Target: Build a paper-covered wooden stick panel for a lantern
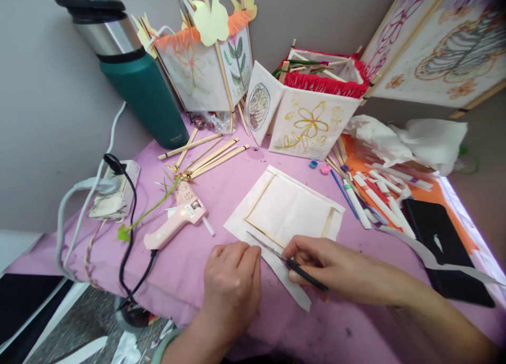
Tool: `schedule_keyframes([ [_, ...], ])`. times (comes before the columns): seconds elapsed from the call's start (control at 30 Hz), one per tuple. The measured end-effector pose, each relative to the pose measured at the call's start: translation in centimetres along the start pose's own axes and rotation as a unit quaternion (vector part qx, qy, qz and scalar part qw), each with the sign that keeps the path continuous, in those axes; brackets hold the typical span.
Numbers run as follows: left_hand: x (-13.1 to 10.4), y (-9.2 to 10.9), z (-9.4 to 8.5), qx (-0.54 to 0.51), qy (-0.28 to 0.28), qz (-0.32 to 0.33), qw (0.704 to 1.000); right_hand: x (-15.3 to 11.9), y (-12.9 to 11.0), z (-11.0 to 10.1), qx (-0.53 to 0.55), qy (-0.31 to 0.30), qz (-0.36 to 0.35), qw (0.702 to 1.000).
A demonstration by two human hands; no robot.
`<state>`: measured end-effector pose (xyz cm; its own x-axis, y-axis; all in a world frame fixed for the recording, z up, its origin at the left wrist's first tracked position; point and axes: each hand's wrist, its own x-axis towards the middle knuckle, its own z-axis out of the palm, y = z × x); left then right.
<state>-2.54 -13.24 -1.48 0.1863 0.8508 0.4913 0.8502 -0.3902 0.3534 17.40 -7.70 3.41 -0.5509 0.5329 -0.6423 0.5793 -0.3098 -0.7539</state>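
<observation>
A white paper sheet lies on the pink cloth, with thin wooden sticks forming a frame on it. My right hand is closed round the black handles of scissors, whose blades point left over the paper's near edge. A strip of paper angles toward me below the blades. Beside the blade tips, at the paper's lower left edge, is my left hand, its fingers curled together; what they hold, if anything, is hidden.
A pink glue gun, cords and a power strip are at the left. Behind stand a green bottle and decorated paper lanterns. Markers and a black phone lie at the right, near loose sticks.
</observation>
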Motion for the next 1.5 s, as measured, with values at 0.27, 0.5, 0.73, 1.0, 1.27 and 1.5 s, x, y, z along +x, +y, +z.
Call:
schedule_keyframes([
  [0.27,0.1,0.0,0.0,-0.004,-0.001,-0.001,1.0,0.2,-0.1,0.0,-0.005,-0.001,-0.005,1.0],
  [0.5,0.0,-0.1,0.0,-0.004,0.003,0.002,1.0,1.1,-0.4,0.3,-0.006,0.005,-0.012,1.0],
  [0.73,-0.1,-0.2,0.1,-0.007,-0.01,0.001,1.0,1.3,-0.4,0.3,-0.004,0.002,-0.017,1.0],
  [1.0,-0.2,-0.1,0.1,-0.007,-0.007,0.003,1.0,1.5,0.2,0.3,-0.009,0.012,-0.027,1.0],
  [1.27,-0.1,-0.1,0.0,-0.007,-0.01,-0.004,1.0,1.4,-0.4,0.4,-0.012,0.012,-0.017,1.0],
  [1.5,0.0,0.0,-0.1,-0.004,-0.005,-0.007,1.0,0.9,-0.5,0.3,-0.007,0.004,-0.006,1.0],
])
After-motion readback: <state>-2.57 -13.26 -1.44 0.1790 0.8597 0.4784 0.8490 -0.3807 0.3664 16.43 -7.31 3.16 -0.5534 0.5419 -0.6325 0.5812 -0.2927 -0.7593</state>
